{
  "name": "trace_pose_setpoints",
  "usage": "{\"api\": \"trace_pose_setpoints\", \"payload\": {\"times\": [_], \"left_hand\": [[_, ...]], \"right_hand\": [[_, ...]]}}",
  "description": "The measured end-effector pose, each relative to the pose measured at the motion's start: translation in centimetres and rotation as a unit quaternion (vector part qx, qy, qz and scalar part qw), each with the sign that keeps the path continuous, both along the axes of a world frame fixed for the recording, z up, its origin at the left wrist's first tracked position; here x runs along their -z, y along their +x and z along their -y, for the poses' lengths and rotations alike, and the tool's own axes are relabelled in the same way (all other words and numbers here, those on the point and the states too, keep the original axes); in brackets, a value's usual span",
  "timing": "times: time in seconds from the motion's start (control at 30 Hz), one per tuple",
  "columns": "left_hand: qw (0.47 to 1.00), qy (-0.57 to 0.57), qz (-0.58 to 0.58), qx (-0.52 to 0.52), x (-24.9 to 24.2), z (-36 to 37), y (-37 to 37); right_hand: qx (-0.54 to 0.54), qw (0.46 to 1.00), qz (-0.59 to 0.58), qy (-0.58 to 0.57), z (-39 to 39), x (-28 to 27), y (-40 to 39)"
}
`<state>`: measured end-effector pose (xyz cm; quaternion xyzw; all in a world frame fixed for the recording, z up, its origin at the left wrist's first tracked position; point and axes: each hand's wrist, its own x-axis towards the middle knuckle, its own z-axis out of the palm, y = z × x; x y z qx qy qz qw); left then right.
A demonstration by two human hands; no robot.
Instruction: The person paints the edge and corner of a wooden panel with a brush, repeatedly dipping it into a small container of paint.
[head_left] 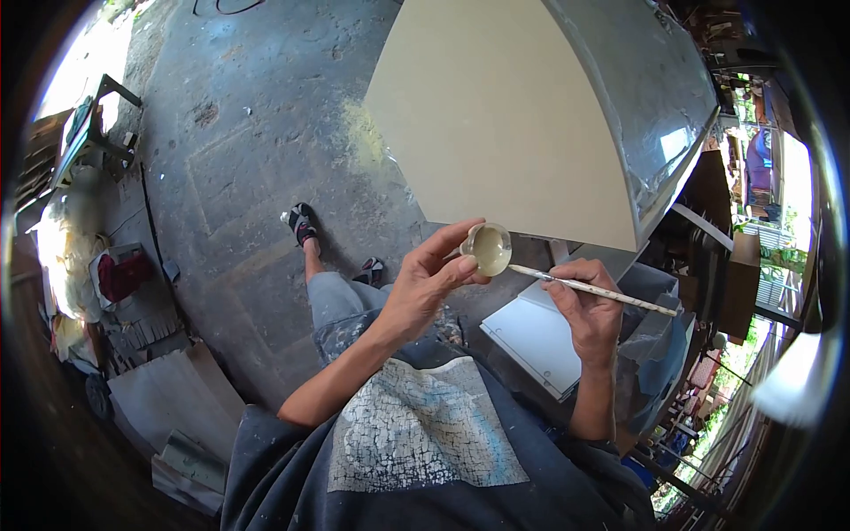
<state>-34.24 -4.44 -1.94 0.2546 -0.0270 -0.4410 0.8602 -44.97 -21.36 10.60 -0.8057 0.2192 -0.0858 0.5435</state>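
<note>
My left hand (434, 270) is wrapped round a small cup (489, 250), its open top tilted toward me and pale beige paint showing inside. A slim paintbrush (611, 292) with a speckled light handle is pinched in the fingers of my right hand (589, 310). The brush tip points left, right at the cup's rim. Just beyond both hands lies a large smooth cream panel (496, 115), its near edge close above the cup.
A surface under glossy plastic sheeting (655, 97) stands beside the panel at right. Below my right hand sits a white flat board (536, 336). Cardboard sheets (177, 398) lean at lower left, near a dark bench (97, 124). The concrete floor (257, 159) has yellowish paint dust.
</note>
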Motion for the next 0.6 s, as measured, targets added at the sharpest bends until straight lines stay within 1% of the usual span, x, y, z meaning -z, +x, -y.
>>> {"api": "trace_pose_setpoints", "payload": {"times": [0.03,0.07,0.17,0.2,0.3,0.33,0.43,0.6], "left_hand": [[1.0,-0.006,-0.002,-0.001,0.1,0.0,0.0],[1.0,-0.011,-0.004,-0.002,0.2,-0.1,0.1],[1.0,-0.016,-0.009,-0.005,0.2,-0.1,0.1],[1.0,-0.015,-0.009,-0.004,0.2,-0.1,0.1],[1.0,-0.015,-0.005,0.002,0.2,0.0,0.2],[1.0,-0.014,-0.002,0.006,0.2,0.0,0.2],[1.0,-0.009,0.003,0.005,0.2,0.0,0.2],[1.0,-0.011,-0.001,-0.001,0.5,-0.4,0.3]], "right_hand": [[0.008,1.0,0.003,0.003,0.2,-0.1,-0.1],[0.011,0.999,0.023,-0.024,0.5,-0.4,-0.1],[0.073,0.983,0.115,-0.122,1.5,-1.2,0.5],[0.067,0.964,0.121,-0.229,2.2,-1.7,0.8],[0.077,0.902,0.126,-0.406,4.3,-2.2,1.2],[0.085,0.886,0.12,-0.44,4.4,-2.3,1.8],[0.073,0.848,0.097,-0.516,6.1,-1.6,2.4],[0.087,0.836,0.089,-0.534,6.5,-0.8,3.0]]}}
